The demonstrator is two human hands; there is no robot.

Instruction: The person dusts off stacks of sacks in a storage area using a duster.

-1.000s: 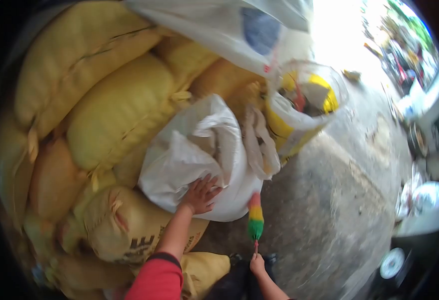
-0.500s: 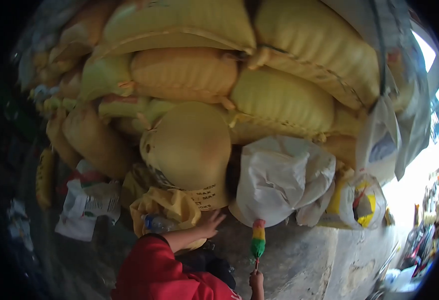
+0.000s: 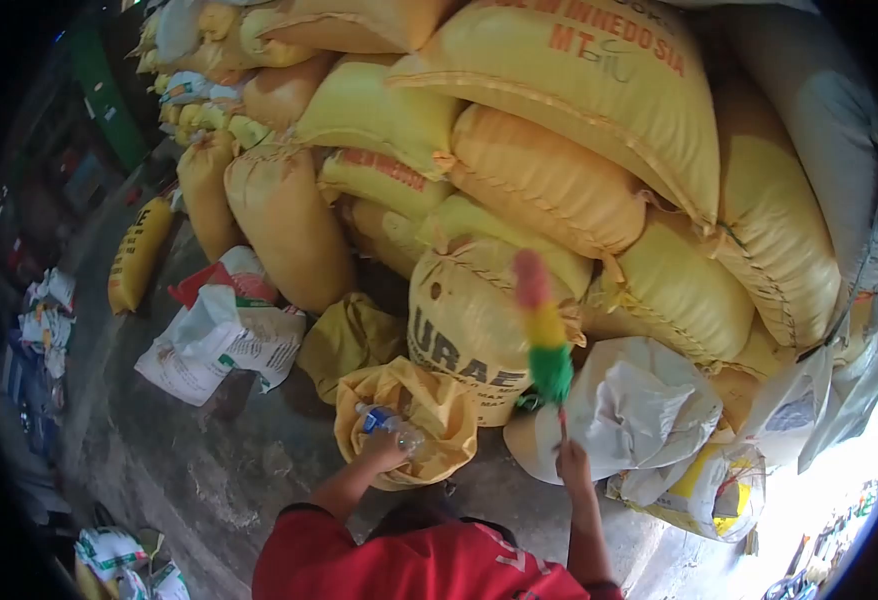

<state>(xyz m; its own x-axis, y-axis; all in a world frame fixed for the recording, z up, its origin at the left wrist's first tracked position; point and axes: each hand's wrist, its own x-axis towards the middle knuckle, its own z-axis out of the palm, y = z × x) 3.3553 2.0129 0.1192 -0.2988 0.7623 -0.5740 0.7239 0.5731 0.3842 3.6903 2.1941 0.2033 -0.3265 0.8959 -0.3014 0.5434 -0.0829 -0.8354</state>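
Note:
My left hand (image 3: 387, 452) reaches into the open yellow sack (image 3: 449, 462) and is closed on a clear plastic bottle (image 3: 406, 432) with a blue label; part of the fingers is hidden. In my right hand (image 3: 572, 463) is the thin handle of a feather duster (image 3: 545, 350). Its fluffy head is pink, yellow and green and points upward, slightly blurred. Behind the duster stands a full tied sack (image 3: 459, 335) with black lettering. A white sack (image 3: 644, 410) lies just right of my right hand.
Stuffed yellow sacks (image 3: 549, 180) are piled high at the back. On the concrete floor (image 3: 219, 480) lie a white printed sack (image 3: 224, 340) and a small filled yellow sack (image 3: 139, 255). A yellow and white bag (image 3: 704, 490) sits at the right.
My left hand has gone from the lettered sack to the bottle in the open sack. The duster has risen in my right hand. The view has shifted, showing more at the left.

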